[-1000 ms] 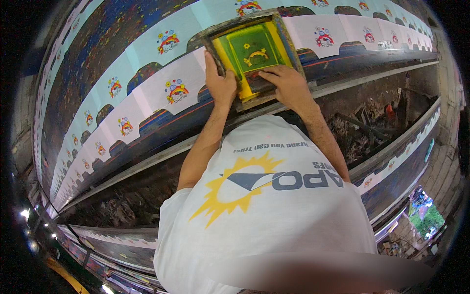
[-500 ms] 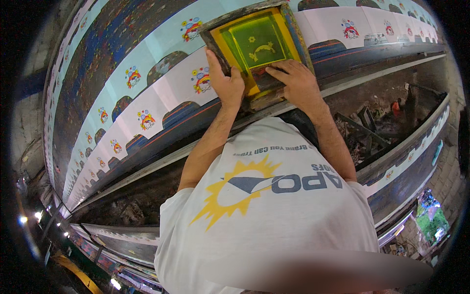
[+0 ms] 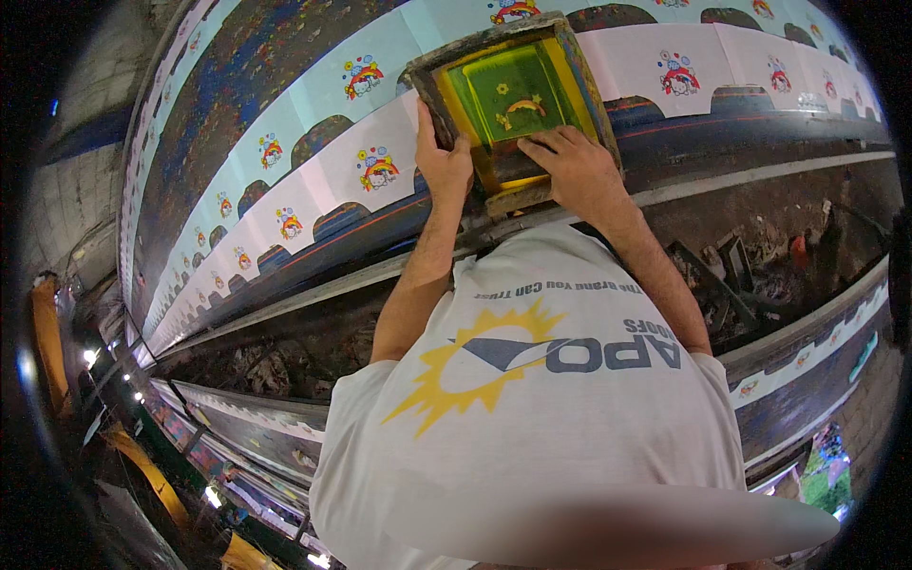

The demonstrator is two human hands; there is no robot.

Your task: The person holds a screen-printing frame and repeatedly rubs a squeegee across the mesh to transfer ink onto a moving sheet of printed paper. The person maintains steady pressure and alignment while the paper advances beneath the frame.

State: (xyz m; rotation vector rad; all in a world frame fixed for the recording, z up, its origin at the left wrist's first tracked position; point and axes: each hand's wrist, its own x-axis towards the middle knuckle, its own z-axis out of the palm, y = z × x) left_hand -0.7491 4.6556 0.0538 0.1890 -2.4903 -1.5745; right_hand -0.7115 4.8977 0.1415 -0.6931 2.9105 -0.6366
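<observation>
A wood-framed screen [image 3: 597,100] with yellow-green mesh and a small rainbow design lies over a row of white printed pieces. My left hand [image 3: 445,157] grips the frame's left side, thumb bent in. My right hand [image 3: 579,171] is on a dark bar [image 3: 503,161] inside the lower part of the screen, fingers curled on it and partly hiding it. Beside the screen, pale pink pieces [image 3: 373,190] and light blue pieces [image 3: 313,95] carry colourful rainbow prints.
Long ink-spattered table boards [image 3: 209,85] run across the view. A rail [image 3: 741,176] edges the near board, with a dark trough [image 3: 779,247] of debris below it. Another printed row [image 3: 807,337] is at the lower right, with lamps [image 3: 90,357] at the lower left.
The view has shifted, so the rows, screen and both hands sit further right in the picture. Both hands keep their places on the screen and bar.
</observation>
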